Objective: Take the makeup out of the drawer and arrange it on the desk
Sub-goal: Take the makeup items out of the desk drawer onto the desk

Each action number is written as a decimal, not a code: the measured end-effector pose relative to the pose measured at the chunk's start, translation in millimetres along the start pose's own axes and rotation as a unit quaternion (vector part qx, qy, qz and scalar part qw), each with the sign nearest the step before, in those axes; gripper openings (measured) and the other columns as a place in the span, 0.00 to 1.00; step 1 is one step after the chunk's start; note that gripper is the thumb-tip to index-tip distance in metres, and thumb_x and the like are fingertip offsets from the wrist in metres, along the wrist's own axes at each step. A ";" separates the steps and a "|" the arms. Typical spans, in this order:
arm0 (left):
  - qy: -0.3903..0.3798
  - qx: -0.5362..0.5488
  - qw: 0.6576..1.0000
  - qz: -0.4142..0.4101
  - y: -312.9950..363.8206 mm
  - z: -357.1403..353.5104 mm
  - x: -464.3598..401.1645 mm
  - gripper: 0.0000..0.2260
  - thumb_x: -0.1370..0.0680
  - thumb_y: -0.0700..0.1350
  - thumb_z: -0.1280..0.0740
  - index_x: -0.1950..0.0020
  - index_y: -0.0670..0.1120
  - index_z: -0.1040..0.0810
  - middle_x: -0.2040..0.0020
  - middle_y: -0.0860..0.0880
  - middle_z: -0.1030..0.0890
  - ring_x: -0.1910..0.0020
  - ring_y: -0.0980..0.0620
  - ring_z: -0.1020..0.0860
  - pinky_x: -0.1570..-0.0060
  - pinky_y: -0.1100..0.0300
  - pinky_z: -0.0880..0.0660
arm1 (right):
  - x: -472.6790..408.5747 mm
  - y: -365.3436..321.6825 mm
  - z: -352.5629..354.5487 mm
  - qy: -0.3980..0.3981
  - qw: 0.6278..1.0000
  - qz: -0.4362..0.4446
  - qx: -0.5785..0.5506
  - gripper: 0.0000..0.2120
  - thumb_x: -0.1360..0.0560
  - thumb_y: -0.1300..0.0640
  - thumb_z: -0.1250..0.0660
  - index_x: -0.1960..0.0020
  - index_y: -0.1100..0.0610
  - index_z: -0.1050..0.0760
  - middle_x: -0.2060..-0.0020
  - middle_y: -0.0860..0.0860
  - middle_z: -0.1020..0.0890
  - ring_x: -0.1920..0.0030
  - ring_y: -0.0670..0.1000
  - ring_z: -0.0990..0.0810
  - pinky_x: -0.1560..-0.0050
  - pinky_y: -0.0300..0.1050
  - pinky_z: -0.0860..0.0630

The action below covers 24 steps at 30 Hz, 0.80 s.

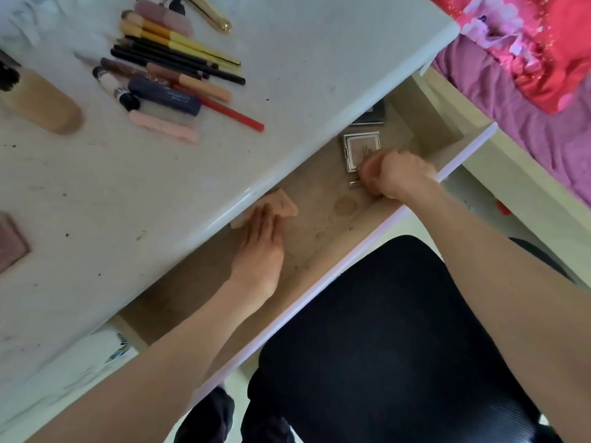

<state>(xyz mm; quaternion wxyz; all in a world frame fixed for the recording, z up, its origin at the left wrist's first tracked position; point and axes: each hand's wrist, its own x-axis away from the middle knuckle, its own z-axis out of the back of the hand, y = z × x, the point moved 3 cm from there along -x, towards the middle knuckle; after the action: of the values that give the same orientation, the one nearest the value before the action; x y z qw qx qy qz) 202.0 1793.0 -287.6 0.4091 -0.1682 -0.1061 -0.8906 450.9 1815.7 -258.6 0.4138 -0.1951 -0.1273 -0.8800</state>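
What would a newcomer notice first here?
Two bare arms reaching into the open drawer: the right hand curls over a square compact, the left hand lies flat on a peach case. Next, the row of pencils on the desk, upper left.

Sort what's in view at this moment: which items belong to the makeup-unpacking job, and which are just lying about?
Part of the job:
- open drawer
- square compact by the right hand
- peach flat item under the left hand
- dark case further back
- pencils and brushes on the desk

Lying about:
- black chair
- red bedding
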 end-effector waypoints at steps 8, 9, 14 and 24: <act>0.052 -0.029 0.998 -0.003 3.9 -4.9 -9.3 0.35 0.28 0.32 0.36 0.25 0.39 0.50 0.31 0.42 0.41 0.34 0.43 0.39 0.31 0.52 0.43 | -14.3 -6.3 -11.0 -0.046 0.995 -0.024 -0.086 0.26 0.23 0.57 0.40 0.29 0.66 0.43 0.32 0.61 0.36 0.32 0.61 0.35 0.36 0.53 0.34; 0.055 -0.028 0.998 -0.002 1.9 -4.5 -12.7 0.35 0.28 0.32 0.36 0.25 0.41 0.50 0.30 0.41 0.41 0.33 0.42 0.40 0.31 0.52 0.44 | -15.0 -6.2 -11.7 -0.044 0.995 -0.024 -0.091 0.27 0.24 0.57 0.38 0.30 0.65 0.42 0.32 0.60 0.37 0.32 0.61 0.36 0.36 0.52 0.34; 0.063 -0.002 0.998 0.010 -2.9 -7.0 -20.2 0.35 0.27 0.31 0.38 0.24 0.47 0.47 0.27 0.40 0.45 0.29 0.39 0.44 0.29 0.47 0.46 | -14.2 -5.9 -12.8 -0.046 0.998 0.015 -0.048 0.26 0.28 0.63 0.33 0.33 0.63 0.37 0.36 0.60 0.35 0.34 0.60 0.35 0.39 0.52 0.31; 0.060 0.182 0.981 0.017 -4.9 -10.8 -9.1 0.35 0.27 0.31 0.39 0.27 0.58 0.45 0.30 0.47 0.44 0.33 0.43 0.41 0.37 0.50 0.33 | 12.3 -9.1 -8.6 -0.012 0.985 0.122 -0.121 0.13 0.25 0.61 0.38 0.41 0.61 0.30 0.46 0.61 0.23 0.46 0.61 0.25 0.58 0.46 0.32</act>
<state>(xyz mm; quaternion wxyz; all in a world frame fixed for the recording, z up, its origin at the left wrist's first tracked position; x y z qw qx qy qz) 201.5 1798.9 -301.2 0.4537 -0.0394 -0.2388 -0.8577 434.7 1809.7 -261.4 0.4895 -0.2687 0.0001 -0.8296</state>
